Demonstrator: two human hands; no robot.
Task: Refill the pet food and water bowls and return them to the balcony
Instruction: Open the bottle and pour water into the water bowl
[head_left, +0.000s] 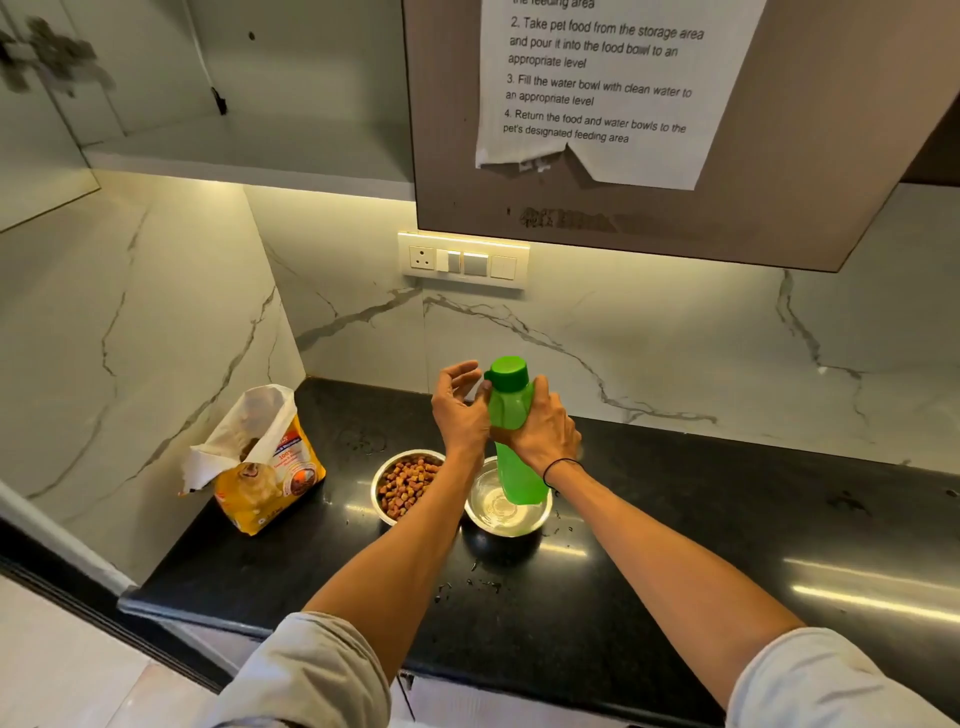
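Note:
My right hand grips a green water bottle upright around its upper body, above the steel water bowl, which holds clear water. The bottle's green cap is on. My left hand is just left of the bottle's neck, fingers spread and thumb touching the bottle below the cap. A steel food bowl full of brown kibble stands directly left of the water bowl, partly hidden by my left forearm. Both bowls rest on the black countertop.
An opened yellow pet food bag stands at the counter's left end against the marble wall. Water drops lie on the counter in front of the bowls. A switch panel and a cabinet with a paper instruction sheet hang above.

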